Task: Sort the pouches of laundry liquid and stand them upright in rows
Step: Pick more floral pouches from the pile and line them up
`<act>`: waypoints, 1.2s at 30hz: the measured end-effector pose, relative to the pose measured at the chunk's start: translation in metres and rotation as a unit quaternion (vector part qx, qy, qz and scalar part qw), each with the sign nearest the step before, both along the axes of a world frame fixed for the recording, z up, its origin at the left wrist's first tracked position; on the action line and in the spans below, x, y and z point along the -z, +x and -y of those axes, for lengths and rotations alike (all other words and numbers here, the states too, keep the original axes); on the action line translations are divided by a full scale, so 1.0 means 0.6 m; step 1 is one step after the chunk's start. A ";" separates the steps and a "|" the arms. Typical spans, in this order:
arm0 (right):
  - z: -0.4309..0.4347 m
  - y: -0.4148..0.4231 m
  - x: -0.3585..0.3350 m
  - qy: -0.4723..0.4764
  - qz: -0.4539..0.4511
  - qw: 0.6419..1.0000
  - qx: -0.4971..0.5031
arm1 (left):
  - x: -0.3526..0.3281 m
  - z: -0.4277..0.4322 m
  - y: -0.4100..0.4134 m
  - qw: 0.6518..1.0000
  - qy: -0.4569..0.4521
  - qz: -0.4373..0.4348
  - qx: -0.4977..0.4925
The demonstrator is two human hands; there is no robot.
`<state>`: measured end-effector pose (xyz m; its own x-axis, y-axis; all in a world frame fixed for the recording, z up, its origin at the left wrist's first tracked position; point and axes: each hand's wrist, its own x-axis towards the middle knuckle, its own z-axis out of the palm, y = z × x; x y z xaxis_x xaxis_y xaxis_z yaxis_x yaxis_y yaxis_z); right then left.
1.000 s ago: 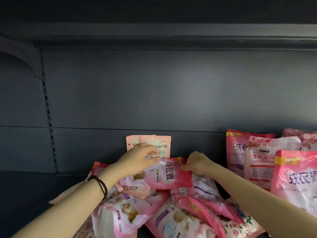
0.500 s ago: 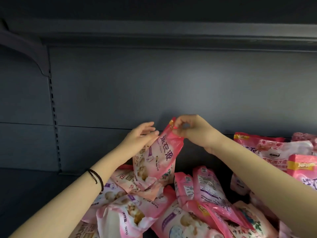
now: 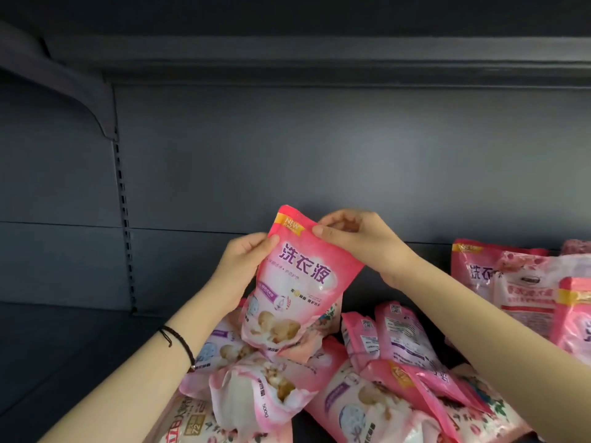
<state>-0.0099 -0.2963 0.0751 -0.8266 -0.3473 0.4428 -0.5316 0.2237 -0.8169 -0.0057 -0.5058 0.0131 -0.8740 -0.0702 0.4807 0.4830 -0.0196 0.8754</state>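
Pink and white, the held pouch (image 3: 300, 282) sits in the middle of the frame, nearly upright and leaning a little to the right, its front with large purple characters facing the camera. The left hand (image 3: 240, 270) grips its left edge, thumb on the front, the other fingers hidden behind the film. The right hand (image 3: 358, 241) pinches the top right corner between thumb and curled fingers. The pouch's crumpled bottom touches the heap of pouches (image 3: 367, 394) in the lower centre and covers whatever lies just behind it.

That heap lies flat and crisscrossed, some pouches back side up, and the bottom edge of the frame cuts several off. Their small print is too fine to read. At the right edge the standing pouches (image 3: 511, 282) overlap one another in front of the back panel (image 3: 287, 155), and the frame crops the outermost ones.

A black cord (image 3: 179, 343) circles the left wrist. The dark shelf (image 3: 64, 346) stretches to the lower left, with a slotted upright strip (image 3: 124, 219) above it.
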 end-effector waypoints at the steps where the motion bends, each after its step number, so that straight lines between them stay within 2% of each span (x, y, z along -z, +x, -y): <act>1: -0.006 0.001 0.015 -0.007 0.032 0.999 0.012 | 0.005 -0.003 -0.001 1.000 0.011 -0.001 -0.019; 5: -0.026 0.015 0.081 0.042 0.123 0.991 0.014 | 0.016 -0.002 -0.003 0.997 0.057 -0.004 -0.056; 9: -0.019 0.016 0.091 -0.075 0.130 0.988 0.042 | -0.006 -0.004 0.005 0.997 0.053 -0.005 -0.064; 13: -0.029 0.018 0.064 -0.147 0.091 0.985 0.025 | -0.041 -0.025 0.023 0.996 0.058 -0.015 -0.070; 19: -0.094 0.042 0.033 -0.268 0.060 0.961 0.011 | -0.075 -0.127 0.060 0.995 0.058 -0.043 -0.065; 29: -0.315 0.139 0.007 -0.280 -0.068 0.956 0.054 | -0.094 -0.359 0.127 0.992 0.094 -0.072 -0.041; 36: -0.459 0.167 0.073 -0.265 -0.029 0.960 0.083 | -0.019 -0.500 0.151 0.996 0.080 -0.037 -0.028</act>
